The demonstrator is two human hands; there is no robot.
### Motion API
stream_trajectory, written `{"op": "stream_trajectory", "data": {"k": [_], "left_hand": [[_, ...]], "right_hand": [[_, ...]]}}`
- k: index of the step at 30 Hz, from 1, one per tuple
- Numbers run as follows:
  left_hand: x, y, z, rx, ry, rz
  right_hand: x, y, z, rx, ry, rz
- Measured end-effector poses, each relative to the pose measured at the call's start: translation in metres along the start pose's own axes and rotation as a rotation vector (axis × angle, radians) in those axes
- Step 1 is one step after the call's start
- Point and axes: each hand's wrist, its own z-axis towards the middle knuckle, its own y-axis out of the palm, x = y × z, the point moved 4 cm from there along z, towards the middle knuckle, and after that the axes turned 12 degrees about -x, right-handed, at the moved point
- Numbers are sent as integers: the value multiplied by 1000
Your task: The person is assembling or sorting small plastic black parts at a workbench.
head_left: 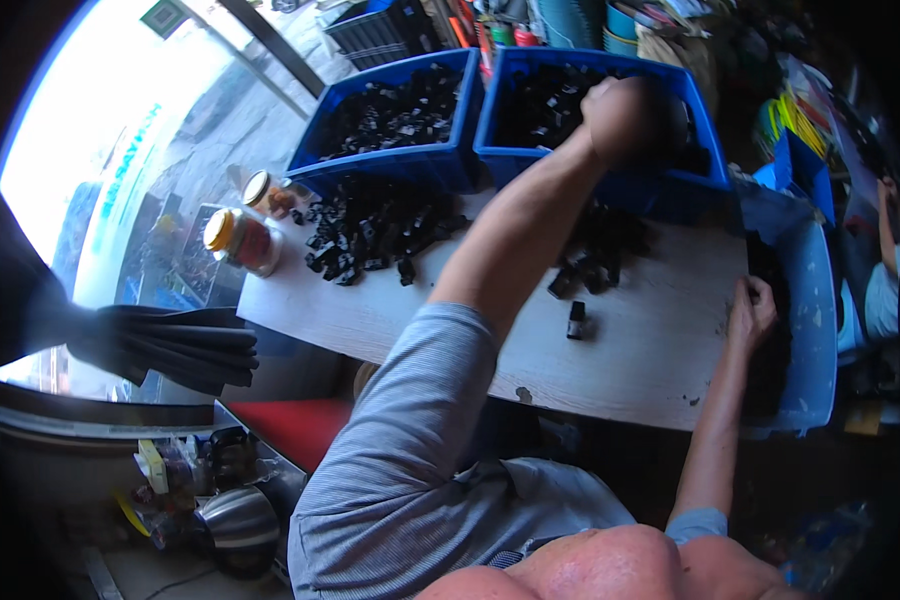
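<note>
My left hand (628,118) reaches over the right blue bin (712,140), which holds many small black plastic parts; blur smears its fingers, so I cannot tell what they hold. My right hand (753,312) is at the table's right edge with fingers curled together; anything inside them is hidden. Beside that hand stands a pale blue bin (816,330) with dark contents. One black part (576,320) stands alone on the white table (650,330). A loose heap of black parts (602,250) lies beyond it, partly behind my left forearm.
A second blue bin (390,163) of black parts stands back left, with a larger heap (370,228) before it. Two lidded jars (242,240) stand at the table's left edge. A metal kettle (238,520) sits lower left. Another forearm (886,225) shows far right.
</note>
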Motion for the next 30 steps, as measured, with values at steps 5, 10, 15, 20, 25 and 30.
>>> {"op": "stream_trajectory", "data": {"k": [5, 10, 15, 20, 25, 30], "left_hand": [[-27, -24, -2, 215, 51, -144], [7, -61, -39, 270, 226, -267], [15, -79, -86, 407, 327, -338], [33, -86, -145, 641, 500, -316], [5, -33, -175, 555, 644, -96], [-12, 12, -202, 276, 528, 109]], "right_hand": [[-22, 5, -2, -51, 35, 5], [-10, -1, -4, -11, 32, 33], [-22, 1, -9, -14, 61, 73], [-25, -1, -10, 7, 66, 26], [-32, -2, -11, -32, 130, 19], [-29, 0, -8, -35, 99, 16]]}}
